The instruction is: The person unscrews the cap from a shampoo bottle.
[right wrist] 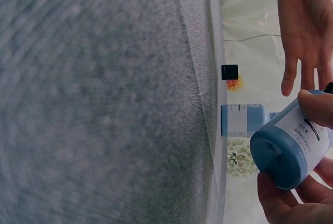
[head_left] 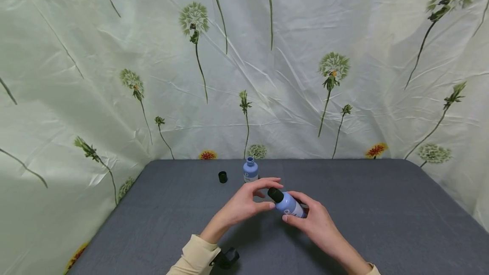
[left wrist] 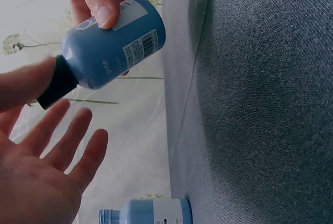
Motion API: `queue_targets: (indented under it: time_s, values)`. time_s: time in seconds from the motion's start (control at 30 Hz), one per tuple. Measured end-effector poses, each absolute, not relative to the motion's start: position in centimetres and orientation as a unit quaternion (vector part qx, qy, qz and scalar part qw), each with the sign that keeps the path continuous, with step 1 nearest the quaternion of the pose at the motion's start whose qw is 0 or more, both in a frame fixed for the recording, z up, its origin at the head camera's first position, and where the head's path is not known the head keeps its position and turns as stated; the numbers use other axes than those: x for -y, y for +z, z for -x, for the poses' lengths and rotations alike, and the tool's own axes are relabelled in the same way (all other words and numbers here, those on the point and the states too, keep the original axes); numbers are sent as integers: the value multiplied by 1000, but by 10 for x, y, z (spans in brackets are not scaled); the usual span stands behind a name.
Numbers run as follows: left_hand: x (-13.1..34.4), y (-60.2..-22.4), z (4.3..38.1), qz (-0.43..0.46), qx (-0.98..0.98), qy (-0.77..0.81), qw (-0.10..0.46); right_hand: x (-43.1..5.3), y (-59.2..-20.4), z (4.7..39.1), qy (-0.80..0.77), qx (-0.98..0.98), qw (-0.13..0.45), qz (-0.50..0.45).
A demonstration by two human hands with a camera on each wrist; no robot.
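Note:
My right hand (head_left: 315, 222) grips a blue bottle (head_left: 289, 205) with a white label, tilted above the table with its capped end up and to the left. A black cap (left wrist: 58, 82) sits on the bottle's neck. My left hand (head_left: 246, 200) is beside that cap, thumb and forefinger spread on either side of it. In the left wrist view the thumb overlaps the cap, while the other fingers (left wrist: 83, 151) stretch out loosely below. Behind the hands a second blue bottle (head_left: 250, 170) stands upright, uncapped, its threaded neck showing.
A loose black cap (head_left: 223, 177) lies on the grey table (head_left: 172, 207), left of the standing bottle. Along the table's far edge hangs a pale curtain (head_left: 267, 79) printed with dandelions. A black strap-like device (head_left: 226, 259) is at my left wrist.

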State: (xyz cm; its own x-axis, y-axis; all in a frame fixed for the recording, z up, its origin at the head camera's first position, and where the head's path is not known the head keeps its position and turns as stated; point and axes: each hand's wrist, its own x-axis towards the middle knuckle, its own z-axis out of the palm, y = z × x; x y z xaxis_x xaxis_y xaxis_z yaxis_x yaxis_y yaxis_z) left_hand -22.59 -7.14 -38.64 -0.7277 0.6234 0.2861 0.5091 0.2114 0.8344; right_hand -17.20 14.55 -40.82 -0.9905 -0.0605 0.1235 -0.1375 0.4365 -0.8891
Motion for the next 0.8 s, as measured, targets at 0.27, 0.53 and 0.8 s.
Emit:
queue_targets:
  time_s: [0.27, 0.53, 0.8]
  values:
    - [73, -387, 228, -390, -757, 521, 62, -144, -407, 171, 539, 839, 34, -57]
    - [72, -385, 227, -341, -789, 510, 39, -143, -405, 170, 526, 848, 40, -54]
    - [70, -387, 227, -290, -801, 523, 29, -143, -403, 168, 512, 856, 42, -52]
